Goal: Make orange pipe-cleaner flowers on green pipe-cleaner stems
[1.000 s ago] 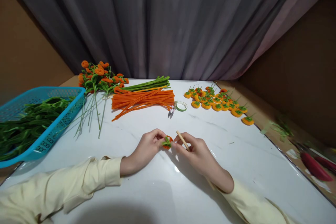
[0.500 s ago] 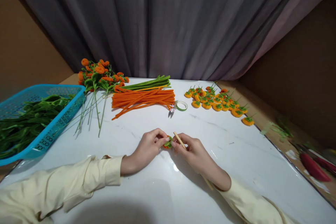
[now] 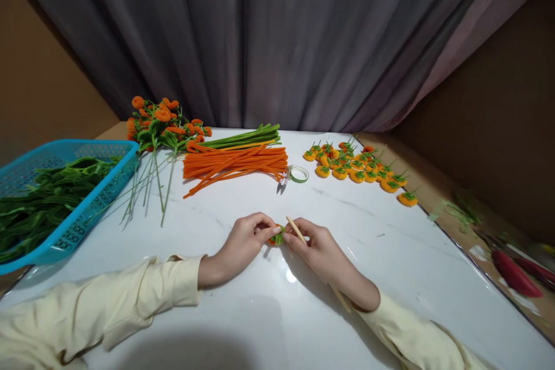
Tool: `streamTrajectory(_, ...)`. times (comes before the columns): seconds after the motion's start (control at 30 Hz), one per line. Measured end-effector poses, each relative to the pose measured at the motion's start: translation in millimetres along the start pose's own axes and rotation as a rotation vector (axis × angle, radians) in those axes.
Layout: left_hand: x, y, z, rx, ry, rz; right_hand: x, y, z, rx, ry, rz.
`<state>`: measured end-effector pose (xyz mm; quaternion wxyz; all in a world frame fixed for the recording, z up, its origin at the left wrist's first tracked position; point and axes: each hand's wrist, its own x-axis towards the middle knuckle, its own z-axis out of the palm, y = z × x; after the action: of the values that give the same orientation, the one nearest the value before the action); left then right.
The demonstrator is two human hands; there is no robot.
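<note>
Between my two hands is a small orange and green pipe-cleaner flower head (image 3: 277, 238), its green side facing up. My left hand (image 3: 245, 250) pinches its left edge between thumb and fingers. From the other side, my right hand (image 3: 323, 254) touches the green part with thumb and fingertip. A thin wooden stick (image 3: 295, 229) is tucked in that same hand; its upper end sticks out above the fingers and its lower end shows below the wrist. My fingers hide part of the flower head.
Orange pipe cleaners (image 3: 234, 163), green pipe cleaners (image 3: 243, 137), small scissors (image 3: 282, 184) and a tape roll (image 3: 299, 174) lie ahead. Finished orange flowers (image 3: 162, 115) and a blue basket (image 3: 65, 243) of green leaves (image 3: 56, 196) are left. Several flower heads (image 3: 358, 176) and red-handled pliers (image 3: 515, 273) are right.
My right hand has shifted slightly left, and the stick's tip moved with it. The green part of the flower head has been turned and pressed down between my fingers.
</note>
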<state>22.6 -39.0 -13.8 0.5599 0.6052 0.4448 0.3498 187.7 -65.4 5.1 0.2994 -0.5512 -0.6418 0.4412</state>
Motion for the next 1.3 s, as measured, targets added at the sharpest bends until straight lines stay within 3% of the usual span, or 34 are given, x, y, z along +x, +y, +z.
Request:
streamTrajectory(0.17,2.4,1.8,-2.2,0.029,0.025,0.013,-3.7,-3.4,-6.1,-0.121,0.005,-0.039)
streamTrajectory(0.47,5.3,4.8,-4.5,0.078,0.067,0.024,-13.5,-16.3,-7.1,0.013,-0.205,0.063)
streamTrajectory(0.83,3.3,-1.7,-4.8,0.159,0.06,0.154,-9.6,-9.2,1.7,0.01,-0.15,0.13)
streamTrajectory(0.93,2.3,-2.5,-5.5,0.194,0.056,0.175,-10.2,-8.2,2.8,-0.055,-0.164,0.06)
streamTrajectory(1.13,2.9,-4.6,-5.3,0.226,0.062,0.202,-11.9,-4.5,5.3,-0.256,-0.095,-0.233)
streamTrajectory(1.3,2.4,-4.6,-5.0,0.206,0.048,0.198,-15.3,2.7,8.4,-0.471,-0.121,-0.281)
